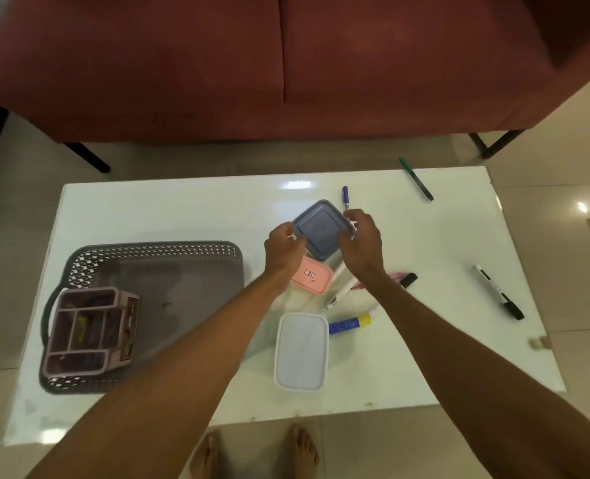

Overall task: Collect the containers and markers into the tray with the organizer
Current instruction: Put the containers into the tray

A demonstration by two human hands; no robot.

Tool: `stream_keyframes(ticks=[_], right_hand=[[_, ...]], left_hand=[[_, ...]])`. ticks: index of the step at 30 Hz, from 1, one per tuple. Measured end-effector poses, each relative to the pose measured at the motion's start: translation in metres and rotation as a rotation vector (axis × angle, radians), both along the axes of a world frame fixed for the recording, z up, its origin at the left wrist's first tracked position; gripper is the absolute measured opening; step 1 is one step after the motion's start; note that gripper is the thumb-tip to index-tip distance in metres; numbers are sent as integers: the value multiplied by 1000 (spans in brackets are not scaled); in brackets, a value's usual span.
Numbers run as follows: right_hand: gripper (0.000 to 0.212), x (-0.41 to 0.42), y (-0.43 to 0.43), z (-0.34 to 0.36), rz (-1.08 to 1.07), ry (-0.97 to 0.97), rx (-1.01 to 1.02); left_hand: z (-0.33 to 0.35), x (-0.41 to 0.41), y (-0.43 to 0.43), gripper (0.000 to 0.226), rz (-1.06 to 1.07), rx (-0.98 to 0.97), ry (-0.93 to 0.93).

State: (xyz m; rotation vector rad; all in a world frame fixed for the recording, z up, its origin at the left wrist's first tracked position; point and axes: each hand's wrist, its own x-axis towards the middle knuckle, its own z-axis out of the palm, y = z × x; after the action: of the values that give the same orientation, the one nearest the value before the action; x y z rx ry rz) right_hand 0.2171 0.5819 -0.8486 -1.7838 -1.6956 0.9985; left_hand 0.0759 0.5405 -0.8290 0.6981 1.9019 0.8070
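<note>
Two bare hands close on a square blue-lidded container [321,229] near the middle of the white bench [182,209]. The left hand [284,247] curls its fingers against the lid's left corner and the right hand [361,242] wraps thumb and fingers round the opposite edge, a two-sided hold that suits a box too broad for one palm. Whether it has left the surface cannot be told from the head view. It overlaps the far end of a small pink container [316,275], and a larger white container [301,351] sits nearer the person.

The grey perforated tray [155,250] lies well to the left, with its purple organizer [91,328] standing in the near left corner. That leaves most of the tray bare for boxes.

Markers lie scattered:
- a blue pen [345,197] just beyond the blue lid
- a green marker [416,179] at the far right edge
- a black-and-white marker [499,292] well off to the right
- a white marker [340,288] below the right wrist
- a blue-and-yellow stick [350,324] beside the white container
- a dark-capped item [407,281] partly hidden by the right forearm

None of these is in the tray, so the job looks barely begun.

The bench top is glossy and throws back a ceiling light. It stands on a pale tiled floor [546,167] before a dark red sofa [286,63], and the person's bare feet [252,451] show at its near edge.
</note>
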Motion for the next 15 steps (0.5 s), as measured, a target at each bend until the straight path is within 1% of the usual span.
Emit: stream_keyframes(ticks=[1, 2, 5, 6, 7, 9, 10, 13, 15], right_hand=[[38, -1, 8, -6, 11, -29, 2], [39, -2, 14, -10, 16, -55, -1], [44, -6, 29, -27, 49, -135, -43], [45, -6, 33, -32, 66, -167, -62], [45, -7, 36, -35, 73, -193, -76], [46, -6, 40, -40, 57, -204, -100], [47, -6, 40, -38, 43, -197, -110], [49, -8, 37, -24, 7, -155, -114], [47, -16, 26, -3, -11, -99, -83]], left_hand=[[-6, 1, 8, 7, 15, -21, 21], [-10, 2, 14, 9, 30, -44, 40], [-29, 1, 30, 28, 102, -118, 20], [-35, 1, 34, 28, 127, -133, 2], [-40, 0, 38, 22, 144, -133, -7], [-47, -1, 41, 10, 169, -98, -1], [-47, -2, 41, 11, 181, -74, 5], [-37, -6, 35, 21, 201, 15, 17], [-17, -16, 25, 30, 198, 80, -13]])
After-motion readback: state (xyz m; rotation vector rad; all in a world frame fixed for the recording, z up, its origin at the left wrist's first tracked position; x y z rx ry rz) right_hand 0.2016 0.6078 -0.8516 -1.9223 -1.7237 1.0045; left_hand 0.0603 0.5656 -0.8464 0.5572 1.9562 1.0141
